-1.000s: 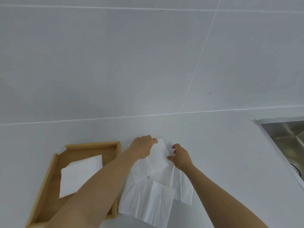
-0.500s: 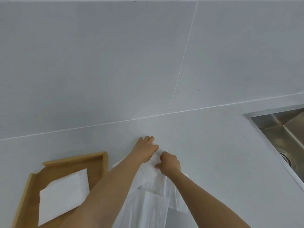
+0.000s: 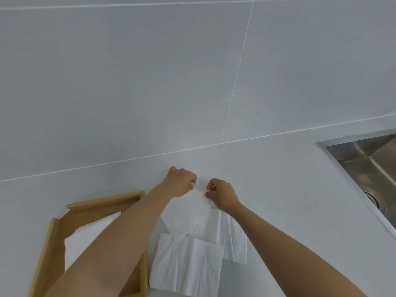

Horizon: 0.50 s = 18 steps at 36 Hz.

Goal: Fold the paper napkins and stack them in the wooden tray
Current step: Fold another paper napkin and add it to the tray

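Observation:
Both of my hands pinch the top edge of one white paper napkin [image 3: 188, 213], which hangs lifted above the counter with its lower corner pointing down. My left hand [image 3: 181, 182] grips its left top corner and my right hand [image 3: 222, 195] grips the right one. Under it, loose white napkins [image 3: 188, 266] lie overlapping on the counter. To the left stands the wooden tray [image 3: 48, 260], with a folded napkin [image 3: 85, 239] inside, partly hidden by my left forearm.
A steel sink [image 3: 368, 166] with a drain is set into the grey counter [image 3: 278, 189] at the right. A grey tiled wall [image 3: 150, 71] rises behind the counter.
My hands have drawn together, pinched a napkin's top edge and lifted it off the pile. The camera view has shifted, bringing more of the sink into sight.

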Each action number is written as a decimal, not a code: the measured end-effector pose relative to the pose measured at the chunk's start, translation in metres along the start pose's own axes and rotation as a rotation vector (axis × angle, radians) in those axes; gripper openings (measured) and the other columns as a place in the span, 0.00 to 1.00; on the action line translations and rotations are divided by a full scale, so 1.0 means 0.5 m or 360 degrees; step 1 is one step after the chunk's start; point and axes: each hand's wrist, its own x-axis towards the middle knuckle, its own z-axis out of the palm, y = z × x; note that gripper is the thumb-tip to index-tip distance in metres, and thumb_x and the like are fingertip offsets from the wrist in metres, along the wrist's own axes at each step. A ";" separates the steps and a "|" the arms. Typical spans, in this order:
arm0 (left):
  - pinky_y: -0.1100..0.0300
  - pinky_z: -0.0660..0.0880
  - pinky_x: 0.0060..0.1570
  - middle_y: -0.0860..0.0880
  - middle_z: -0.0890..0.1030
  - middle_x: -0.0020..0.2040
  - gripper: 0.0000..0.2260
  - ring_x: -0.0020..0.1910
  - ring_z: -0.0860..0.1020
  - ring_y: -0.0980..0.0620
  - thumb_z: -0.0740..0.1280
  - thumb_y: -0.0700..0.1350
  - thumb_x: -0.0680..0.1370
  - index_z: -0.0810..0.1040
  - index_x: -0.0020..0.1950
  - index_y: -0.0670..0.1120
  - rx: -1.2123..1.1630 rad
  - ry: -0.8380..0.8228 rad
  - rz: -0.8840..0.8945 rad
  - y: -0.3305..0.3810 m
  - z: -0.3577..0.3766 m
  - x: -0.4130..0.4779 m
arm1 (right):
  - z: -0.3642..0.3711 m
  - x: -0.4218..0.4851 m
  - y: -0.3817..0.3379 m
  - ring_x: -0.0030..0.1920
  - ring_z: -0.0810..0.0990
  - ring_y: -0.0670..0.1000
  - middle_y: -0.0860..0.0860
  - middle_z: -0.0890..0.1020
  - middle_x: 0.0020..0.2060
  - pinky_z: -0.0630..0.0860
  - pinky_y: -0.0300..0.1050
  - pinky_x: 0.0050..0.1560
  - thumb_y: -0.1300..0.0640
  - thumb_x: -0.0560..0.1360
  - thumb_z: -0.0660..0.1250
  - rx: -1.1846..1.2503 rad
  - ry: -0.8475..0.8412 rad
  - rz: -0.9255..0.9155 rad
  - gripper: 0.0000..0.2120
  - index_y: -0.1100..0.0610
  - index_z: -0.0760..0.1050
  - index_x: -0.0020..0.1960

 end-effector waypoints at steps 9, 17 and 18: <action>0.54 0.69 0.51 0.43 0.81 0.54 0.12 0.53 0.77 0.42 0.56 0.41 0.79 0.79 0.52 0.41 0.0035 0.0221 -0.0025 -0.038 -0.048 -0.056 | -0.033 0.029 -0.049 0.40 0.73 0.52 0.57 0.80 0.41 0.67 0.39 0.34 0.66 0.72 0.62 0.0071 0.0106 -0.0188 0.05 0.63 0.77 0.44; 0.59 0.61 0.42 0.44 0.78 0.40 0.11 0.38 0.72 0.46 0.55 0.40 0.78 0.68 0.35 0.46 0.0180 0.0344 -0.0007 -0.069 -0.031 -0.092 | -0.013 0.028 -0.061 0.41 0.74 0.51 0.59 0.82 0.45 0.68 0.35 0.35 0.66 0.71 0.63 0.0047 0.0029 -0.0263 0.05 0.64 0.77 0.44; 0.59 0.61 0.42 0.45 0.78 0.39 0.12 0.37 0.71 0.47 0.55 0.40 0.78 0.68 0.35 0.46 0.0199 0.0332 -0.0007 -0.071 -0.026 -0.097 | -0.009 0.026 -0.058 0.41 0.74 0.50 0.59 0.82 0.46 0.69 0.37 0.35 0.66 0.71 0.63 0.0041 0.0007 -0.0265 0.05 0.65 0.77 0.44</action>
